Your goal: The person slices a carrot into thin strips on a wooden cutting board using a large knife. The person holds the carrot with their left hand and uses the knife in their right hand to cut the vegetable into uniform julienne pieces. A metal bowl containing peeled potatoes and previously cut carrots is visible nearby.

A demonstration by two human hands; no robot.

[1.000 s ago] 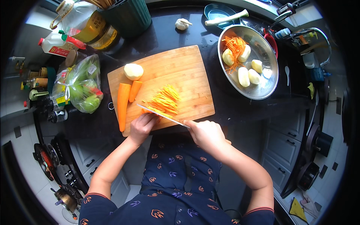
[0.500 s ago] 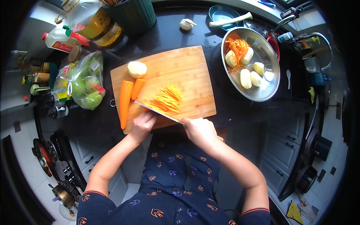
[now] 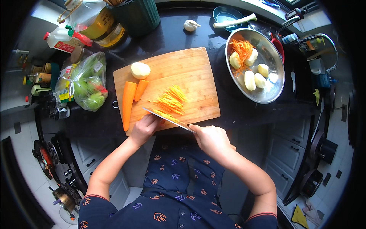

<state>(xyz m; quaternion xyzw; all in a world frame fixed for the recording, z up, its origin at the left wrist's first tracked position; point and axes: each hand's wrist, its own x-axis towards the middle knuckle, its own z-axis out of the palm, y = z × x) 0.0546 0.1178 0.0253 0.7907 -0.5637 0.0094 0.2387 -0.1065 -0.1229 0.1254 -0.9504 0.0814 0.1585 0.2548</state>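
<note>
My right hand grips a kitchen knife, its blade slanting across the near edge of the wooden cutting board. Close against the blade, my left hand has its fingers curled over a bit of orange carrot, mostly hidden under them. Just beyond the knife lies a heap of carrot shreds, with a few strips right along the blade. On the board's left side rest a long peeled carrot and a shorter carrot piece. A peeled potato sits above them.
Right of the board stands a metal bowl with peeled potatoes and carrot shreds. A garlic bulb lies behind the board. To the left are a plastic bag of green vegetables and an oil jug. The faucet is far right.
The knife and my right hand have shifted slightly right and toward me. More orange strips show along the blade's far side. My left hand stays nearly in place.
</note>
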